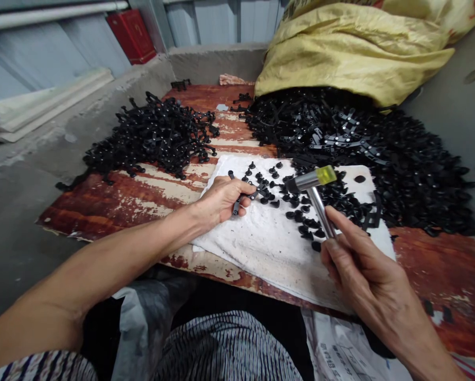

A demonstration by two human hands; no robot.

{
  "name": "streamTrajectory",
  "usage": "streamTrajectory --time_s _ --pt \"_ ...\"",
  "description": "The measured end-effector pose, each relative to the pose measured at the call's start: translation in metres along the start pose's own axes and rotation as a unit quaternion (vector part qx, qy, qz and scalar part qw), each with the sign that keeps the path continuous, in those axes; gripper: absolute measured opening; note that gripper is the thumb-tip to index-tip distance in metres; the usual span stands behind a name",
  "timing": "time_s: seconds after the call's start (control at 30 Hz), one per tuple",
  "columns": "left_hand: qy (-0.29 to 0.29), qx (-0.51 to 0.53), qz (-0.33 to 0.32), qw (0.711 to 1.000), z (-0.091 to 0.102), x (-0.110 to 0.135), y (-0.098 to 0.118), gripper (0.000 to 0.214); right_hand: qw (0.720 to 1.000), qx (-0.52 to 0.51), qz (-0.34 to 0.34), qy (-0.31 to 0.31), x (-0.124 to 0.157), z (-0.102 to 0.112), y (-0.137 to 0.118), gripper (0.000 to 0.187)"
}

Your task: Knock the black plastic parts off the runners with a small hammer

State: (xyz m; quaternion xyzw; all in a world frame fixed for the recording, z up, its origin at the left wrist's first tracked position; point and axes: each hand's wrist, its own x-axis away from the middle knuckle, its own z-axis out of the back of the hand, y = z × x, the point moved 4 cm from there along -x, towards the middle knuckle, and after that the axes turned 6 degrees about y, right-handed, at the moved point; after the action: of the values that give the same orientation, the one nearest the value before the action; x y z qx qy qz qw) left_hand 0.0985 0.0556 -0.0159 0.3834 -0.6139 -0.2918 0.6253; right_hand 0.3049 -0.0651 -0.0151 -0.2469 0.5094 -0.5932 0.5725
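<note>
Okay, right hand (pixel 364 270) wraps its fingers round a silver metal mallet with yellow and black tips (pixel 311 181), over the right side of a white cloth (pixel 257 246); left hand (pixel 221 202), fingers pinched closed, grips a dark jointed plastic piece (pixel 236 205) at its left half. Loose black mushroom-shaped studs (pixel 299 216) dot the cloth, so work looks partway. Beyond it: tangled black plastic pile (pixel 154 132) left, larger black plastic heap (pixel 412 174) right under a yellow sack (pixel 340 58), which one's finished unclear.

The head-mounted camera looked forward and down from above the striped garment (pixel 229 349) at the lower edge. Its wide view covered the left hand (pixel 222 200) and right hand (pixel 366 267) at close range and extended past the board (pixel 142 193) to the corrugated wall (pixel 213 24).
</note>
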Motion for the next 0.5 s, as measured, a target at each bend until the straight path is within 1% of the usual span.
streamTrajectory --time_s 0.07,0.1,0.17,0.2,0.27,0.33,0.37,0.4,0.47,0.5 --pt "0.002 -0.003 0.001 1.000 0.000 0.001 0.001 0.032 0.995 0.051 0.077 -0.031 -0.001 -0.004 -0.012 0.047" --pt "0.002 -0.005 0.002 1.000 -0.001 0.001 0.002 0.032 0.989 0.077 0.118 -0.035 0.000 -0.006 -0.019 0.051" --pt "0.004 -0.011 0.009 1.000 0.000 0.002 0.002 0.032 0.976 0.118 0.185 -0.012 0.000 -0.006 -0.029 0.058" --pt "0.005 -0.013 0.012 1.000 0.000 0.002 0.002 0.031 0.968 0.139 0.208 -0.003 0.000 -0.007 -0.032 0.061" --pt "0.004 -0.008 0.012 1.000 0.000 0.002 0.003 0.030 0.953 0.190 0.235 -0.018 -0.002 -0.010 -0.035 0.060" --pt "0.000 0.007 0.001 1.000 0.001 0.002 0.003 0.029 0.937 0.239 0.245 -0.065 -0.004 -0.014 -0.034 0.055" --pt "-0.002 0.014 -0.003 1.000 0.002 0.001 0.003 0.028 0.934 0.248 0.247 -0.078 -0.005 -0.015 -0.034 0.054" --pt "0.000 0.017 -0.003 1.000 0.002 0.001 0.003 0.029 0.934 0.246 0.250 -0.072 -0.006 -0.014 -0.035 0.055" --pt "0.005 0.012 -0.001 1.000 0.004 0.000 0.001 0.030 0.939 0.230 0.255 -0.034 -0.006 -0.013 -0.038 0.060" --pt "0.003 0.005 -0.002 1.000 0.004 0.000 0.001 0.030 0.938 0.228 0.258 -0.029 -0.005 -0.013 -0.039 0.062"
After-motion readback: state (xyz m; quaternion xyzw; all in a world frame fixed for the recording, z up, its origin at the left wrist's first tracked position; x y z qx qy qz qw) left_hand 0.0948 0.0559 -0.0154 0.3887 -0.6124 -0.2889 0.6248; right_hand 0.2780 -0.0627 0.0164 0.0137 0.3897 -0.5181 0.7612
